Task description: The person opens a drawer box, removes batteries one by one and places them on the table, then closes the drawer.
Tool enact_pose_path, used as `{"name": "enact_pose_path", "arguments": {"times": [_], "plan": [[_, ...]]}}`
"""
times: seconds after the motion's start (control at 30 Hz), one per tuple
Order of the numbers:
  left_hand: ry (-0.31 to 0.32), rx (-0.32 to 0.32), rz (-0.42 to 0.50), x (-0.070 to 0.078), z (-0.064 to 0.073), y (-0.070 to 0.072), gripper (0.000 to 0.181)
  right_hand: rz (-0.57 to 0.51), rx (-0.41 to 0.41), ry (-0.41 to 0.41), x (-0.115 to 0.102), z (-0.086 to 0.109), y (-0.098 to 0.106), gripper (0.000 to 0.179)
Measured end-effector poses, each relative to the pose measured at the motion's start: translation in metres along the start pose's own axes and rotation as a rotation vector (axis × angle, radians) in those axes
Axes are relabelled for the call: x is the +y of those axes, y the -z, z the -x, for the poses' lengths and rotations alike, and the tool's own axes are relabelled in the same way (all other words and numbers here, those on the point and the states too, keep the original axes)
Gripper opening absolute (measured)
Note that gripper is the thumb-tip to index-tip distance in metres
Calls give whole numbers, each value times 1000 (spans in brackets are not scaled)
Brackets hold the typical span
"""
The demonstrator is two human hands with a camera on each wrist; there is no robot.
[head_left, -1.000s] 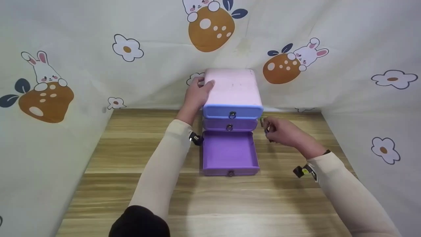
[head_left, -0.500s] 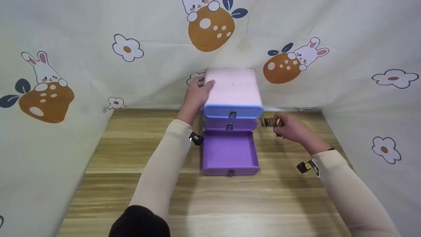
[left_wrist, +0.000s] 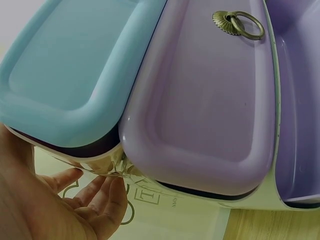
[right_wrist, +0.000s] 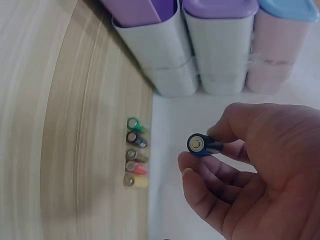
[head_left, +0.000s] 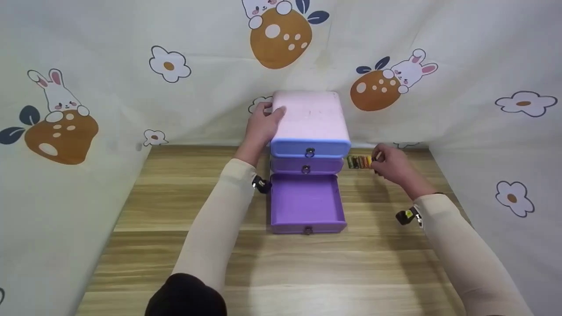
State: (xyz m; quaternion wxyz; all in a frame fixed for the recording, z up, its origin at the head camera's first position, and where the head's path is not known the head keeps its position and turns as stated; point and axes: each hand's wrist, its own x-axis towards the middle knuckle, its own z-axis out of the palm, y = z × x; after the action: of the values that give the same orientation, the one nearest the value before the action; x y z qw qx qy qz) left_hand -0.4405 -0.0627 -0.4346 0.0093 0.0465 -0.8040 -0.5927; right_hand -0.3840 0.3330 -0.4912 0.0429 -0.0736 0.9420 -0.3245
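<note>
My left hand (head_left: 262, 128) rests on the left edge of a small drawer cabinet (head_left: 309, 114), thumb on its pink top. In the left wrist view its fingers (left_wrist: 102, 200) lie along the cabinet's side. The cabinet has a blue top drawer (head_left: 292, 149), a purple middle drawer (head_left: 285, 166) and a bottom drawer (head_left: 303, 199) pulled out with nothing in it. Right of the cabinet, my right hand (head_left: 394, 166) pinches a dark battery with some blue (right_wrist: 200, 144) between thumb and fingers. Beside it, several batteries (right_wrist: 134, 154) of different colours form a row on the table.
The wooden table (head_left: 184, 206) meets a cloth backdrop (head_left: 210, 96) printed with rabbits and flowers, behind and at both sides. Each drawer front bears a ring pull, such as the brass-coloured ring (left_wrist: 248, 26).
My right hand has moved right and slightly back, away from the cabinet, with the battery in it. The row of batteries has come into view. My left hand has stayed in place.
</note>
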Motion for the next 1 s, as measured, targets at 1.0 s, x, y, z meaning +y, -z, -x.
{"name": "enact_pose_path", "arguments": {"times": [1.0], "plan": [[-18, 11, 19, -3, -3, -1, 63, -57, 59, -40, 34, -32, -3, 16]]}}
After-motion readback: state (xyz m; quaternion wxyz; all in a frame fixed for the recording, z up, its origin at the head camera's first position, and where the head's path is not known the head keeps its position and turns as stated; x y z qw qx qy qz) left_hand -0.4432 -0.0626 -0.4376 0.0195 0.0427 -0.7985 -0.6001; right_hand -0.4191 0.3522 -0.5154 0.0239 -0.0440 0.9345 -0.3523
